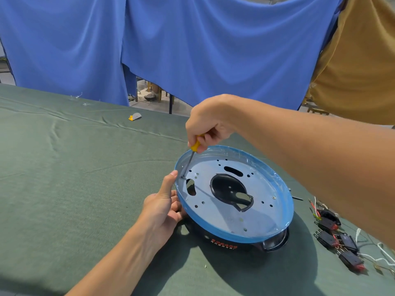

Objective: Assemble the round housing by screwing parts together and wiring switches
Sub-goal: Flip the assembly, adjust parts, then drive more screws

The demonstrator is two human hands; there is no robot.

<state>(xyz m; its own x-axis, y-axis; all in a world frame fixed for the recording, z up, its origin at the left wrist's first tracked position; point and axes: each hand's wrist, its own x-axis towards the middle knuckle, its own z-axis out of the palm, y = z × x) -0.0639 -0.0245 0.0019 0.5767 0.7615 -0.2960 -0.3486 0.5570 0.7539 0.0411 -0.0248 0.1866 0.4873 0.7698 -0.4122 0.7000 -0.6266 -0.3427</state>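
The right hand (208, 127) grips the screwdriver (189, 161), shaft slanting down-left to a screw (183, 177) just inside the round housing (233, 195) rim on the table (74, 167); the left hand (163, 205) holds that near rim, thumb beside the tip.

One round housing (224, 236) stands on the one worktop (64, 189). There is one yellow-handled screwdriver (195, 146). Two hands show, the left hand (162, 208) and the right hand (205, 122). Five black switches (348, 242), as far as the tangled wires allow counting, lie near right. One small grey-and-yellow piece (135, 116) lies far left.
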